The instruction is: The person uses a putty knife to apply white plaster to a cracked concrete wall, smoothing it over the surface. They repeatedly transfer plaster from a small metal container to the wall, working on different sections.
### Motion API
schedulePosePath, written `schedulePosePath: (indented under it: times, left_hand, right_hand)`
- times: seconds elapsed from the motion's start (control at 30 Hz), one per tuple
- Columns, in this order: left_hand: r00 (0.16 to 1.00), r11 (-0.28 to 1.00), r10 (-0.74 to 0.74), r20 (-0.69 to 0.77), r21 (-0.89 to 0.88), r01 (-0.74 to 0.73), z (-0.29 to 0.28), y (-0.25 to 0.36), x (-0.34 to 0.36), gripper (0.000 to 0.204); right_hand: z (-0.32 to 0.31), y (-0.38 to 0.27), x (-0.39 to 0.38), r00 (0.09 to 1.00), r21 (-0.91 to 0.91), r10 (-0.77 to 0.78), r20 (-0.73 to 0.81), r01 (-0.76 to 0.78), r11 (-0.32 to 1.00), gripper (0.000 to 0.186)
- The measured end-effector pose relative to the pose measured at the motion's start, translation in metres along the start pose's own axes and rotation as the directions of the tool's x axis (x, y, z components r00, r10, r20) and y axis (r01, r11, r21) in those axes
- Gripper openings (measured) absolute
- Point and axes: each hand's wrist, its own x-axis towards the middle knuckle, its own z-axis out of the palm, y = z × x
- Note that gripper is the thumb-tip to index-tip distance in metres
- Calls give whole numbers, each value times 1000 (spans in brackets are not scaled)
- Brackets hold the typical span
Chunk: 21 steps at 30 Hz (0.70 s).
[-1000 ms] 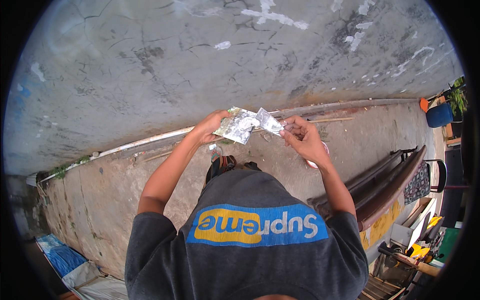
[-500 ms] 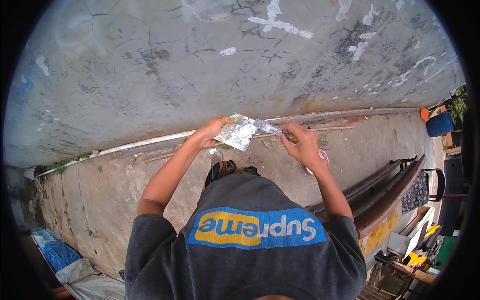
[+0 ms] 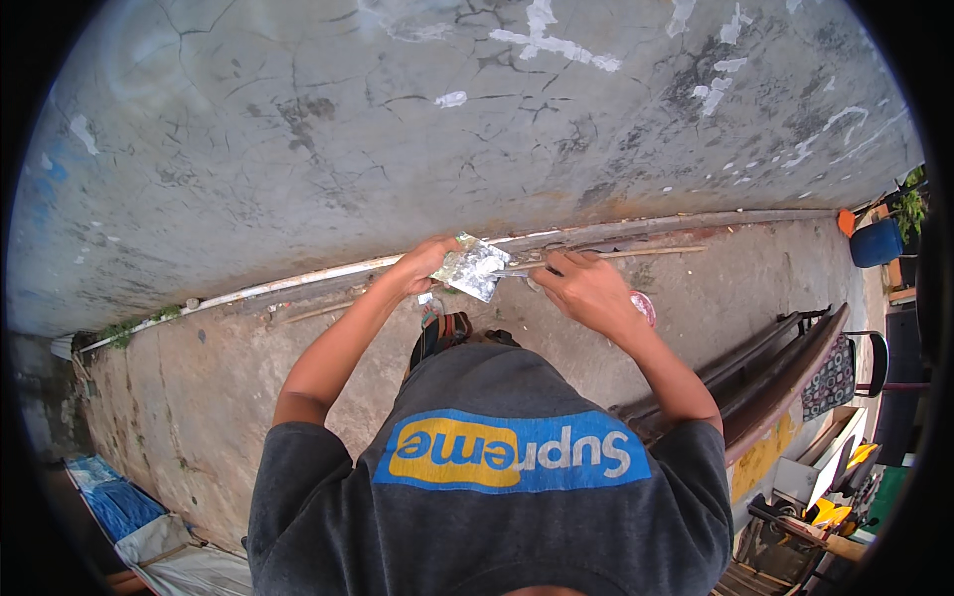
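**Working Paste [image 3: 487,258] on the Plate [image 3: 459,272] with the Scraper [image 3: 514,272]**

Position. The plate is in front of the body, between the two hands and above the floor [image 3: 238,368], with the wall [image 3: 348,149] beyond it. The scraper reaches in from the right, its blade at the plate's right side and seen nearly edge-on. Whether the blade presses on the surface or only overlaps it cannot be told from this view.

Left hand [image 3: 427,260]. Gripping the plate by its left edge. This hand should act as the fixed support: hold the plate firmly and resist each push, since a plate held at one edge is likely to tip under load at the other.

Right hand [image 3: 584,290]. Closed around the scraper's handle, most of which the fingers hide. The grip should be firm enough to govern the blade angle, with the wrist free to turn.

Technique.
1. Set the blade low and flat to lift paste; raise the angle to scrape the surface clean.
2. Use short, even strokes, and direct them clear of the left fingers.
3. Gather paste toward the middle of the plate. Material left at the rim could drop.
4. Wipe both blade faces against the plate edge, so that the load sits on one face only.

Caution. The tub [image 3: 644,308] stands on the floor beyond the right forearm; mind it when stepping sideways.
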Motion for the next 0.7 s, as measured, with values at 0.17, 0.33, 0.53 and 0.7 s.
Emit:
schedulePosePath:
  times: [0.17,0.33,0.53,0.7]
  left_hand:
    - [997,985,-14,-79,168,27,-17,-55,48,36]
    - [999,994,-14,-47,105,19,-23,-60,45,41]
    - [993,930,115,-37,-347,-121,-42,-77,3,45]
    - [947,851,243,-211,-422,-312,-75,-73,-25,48]
  right_hand:
    - [0,5,19,954,24,-40,297,34,999,25]
    - [-37,40,25,914,442,54,403,-245,863,23]
    - [17,73,-21,816,845,223,534,-524,-106,22]
    - [70,45,-23,766,849,487,420,-142,-509,42]
